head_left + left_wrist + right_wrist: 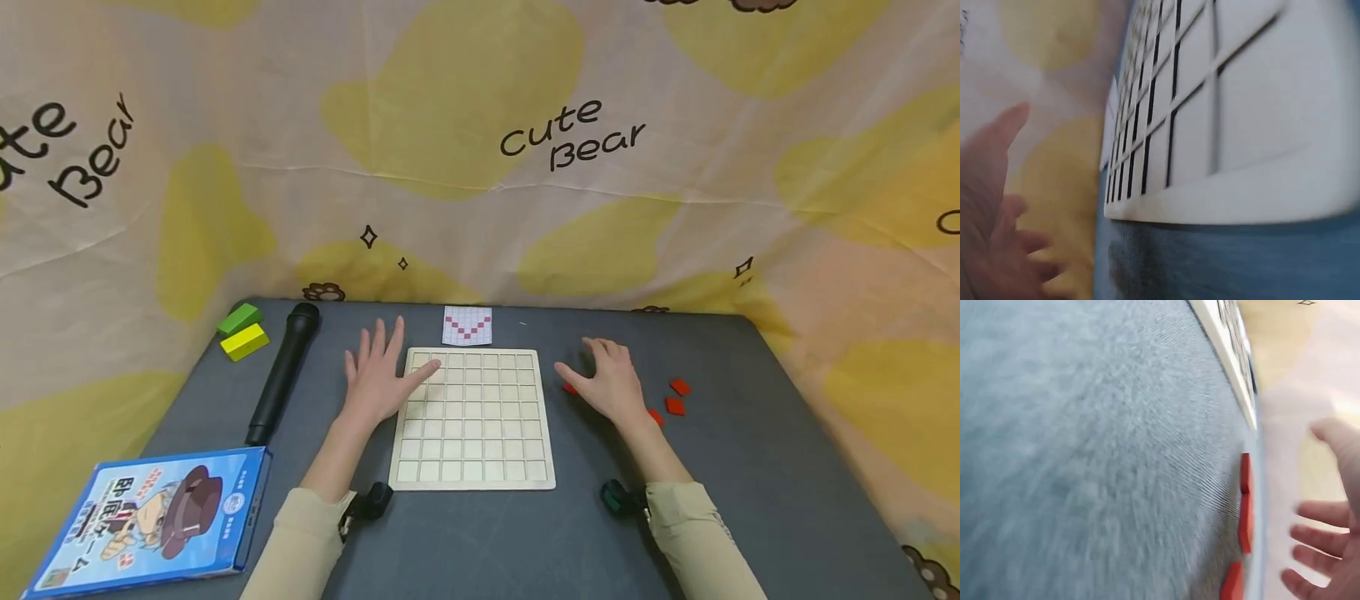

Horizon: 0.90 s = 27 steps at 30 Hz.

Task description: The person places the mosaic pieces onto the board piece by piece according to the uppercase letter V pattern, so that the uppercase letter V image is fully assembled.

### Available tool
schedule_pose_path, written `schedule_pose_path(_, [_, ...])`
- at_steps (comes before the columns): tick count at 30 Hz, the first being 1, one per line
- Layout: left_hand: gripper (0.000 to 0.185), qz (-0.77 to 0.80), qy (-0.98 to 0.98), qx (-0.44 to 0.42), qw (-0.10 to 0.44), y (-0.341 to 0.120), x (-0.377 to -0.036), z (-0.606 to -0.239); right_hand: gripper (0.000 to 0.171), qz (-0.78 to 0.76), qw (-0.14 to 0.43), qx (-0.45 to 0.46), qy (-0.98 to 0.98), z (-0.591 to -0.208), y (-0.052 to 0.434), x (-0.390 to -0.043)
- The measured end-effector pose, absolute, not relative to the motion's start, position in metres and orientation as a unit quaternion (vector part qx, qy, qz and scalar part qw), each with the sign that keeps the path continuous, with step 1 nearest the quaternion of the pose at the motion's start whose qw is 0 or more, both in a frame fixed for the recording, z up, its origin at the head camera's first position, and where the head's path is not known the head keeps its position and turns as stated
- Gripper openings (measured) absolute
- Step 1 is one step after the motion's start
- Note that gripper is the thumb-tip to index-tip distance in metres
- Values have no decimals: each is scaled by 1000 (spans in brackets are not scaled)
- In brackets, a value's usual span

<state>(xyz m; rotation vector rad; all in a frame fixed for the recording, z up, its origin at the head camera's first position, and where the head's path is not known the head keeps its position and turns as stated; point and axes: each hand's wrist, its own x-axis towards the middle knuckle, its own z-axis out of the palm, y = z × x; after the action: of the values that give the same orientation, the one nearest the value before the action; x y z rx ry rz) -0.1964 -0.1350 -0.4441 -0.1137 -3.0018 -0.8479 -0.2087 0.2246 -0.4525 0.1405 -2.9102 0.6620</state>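
Both hands spread-fingered, holding nothing, flanking the grid board (472,417).
Left hand (378,379) touches the board's left edge; right hand (611,382) lies over red tiles (677,397). Microphone (281,372), blocks (242,332), box (153,518) left; pattern card (467,325) behind.

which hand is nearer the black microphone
Left. The left hand lies just right of the black microphone, at the wooden grid board's left edge; the right hand is beyond the board.

microphone (282,375) | green block (239,317) | yellow block (245,342) | blue box (153,520)
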Motion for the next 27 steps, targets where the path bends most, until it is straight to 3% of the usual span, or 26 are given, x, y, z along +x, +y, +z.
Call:
schedule_pose_path(4, [108, -343, -932, -92, -74, -134, -165, -449, 50, 240, 48, 69, -967, -451, 234, -198])
schedule_pose_path(9, [120, -325, -926, -138, -137, -137, -127, -460, 37, 239, 35, 88, -966, -455, 243, -192])
schedule_pose_path(14, [126, -308, -931, -146, -130, -138, -111, -466, 31, 239, 50, 84, -966, -460, 247, -191])
schedule_pose_path(27, [126, -292, -940, -141, -107, -138, -107, -472, 24, 264, 74, 100, -957, -463, 244, -191])
